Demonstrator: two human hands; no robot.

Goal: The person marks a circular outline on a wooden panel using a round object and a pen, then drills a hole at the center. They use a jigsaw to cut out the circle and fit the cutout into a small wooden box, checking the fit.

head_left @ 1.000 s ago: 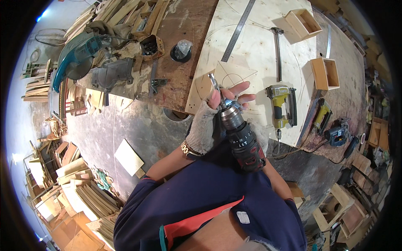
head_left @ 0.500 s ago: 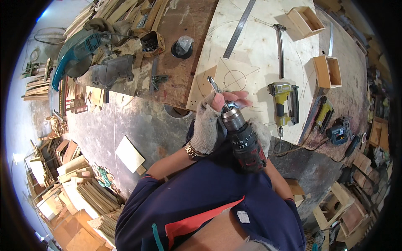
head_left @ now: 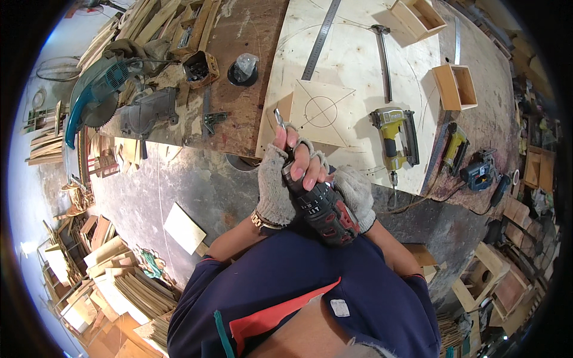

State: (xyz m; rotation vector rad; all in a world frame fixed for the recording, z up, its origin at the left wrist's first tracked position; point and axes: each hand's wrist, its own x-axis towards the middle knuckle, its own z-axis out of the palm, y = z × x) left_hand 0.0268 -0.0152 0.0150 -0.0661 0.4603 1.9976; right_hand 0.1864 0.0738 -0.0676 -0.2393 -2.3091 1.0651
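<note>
A black and red cordless drill (head_left: 329, 213) is held in front of my body, its chuck and bit angled up toward the far left. My left hand (head_left: 285, 179), in a grey fingerless glove, wraps its fingers round the chuck. The shiny drill bit (head_left: 279, 119) sticks out past my fingertips. My right hand (head_left: 356, 194), gloved too, is behind the drill body and grips it; its fingers are mostly hidden. Just beyond the bit lies a square wooden board (head_left: 334, 122) marked with a circle and crossing lines, resting on a large plywood sheet (head_left: 364, 65).
On the sheet lie a steel ruler (head_left: 322, 39), a bar clamp (head_left: 385, 65), a yellow nail gun (head_left: 394, 137) and open wooden boxes (head_left: 456, 88). A second nail gun (head_left: 456, 146) and a jigsaw (head_left: 479, 175) are at right. A teal miter saw (head_left: 98, 98) stands left.
My left fingers, spread around the bit and chuck before, now close round the chuck. The drill and both hands have shifted a little to the left in view.
</note>
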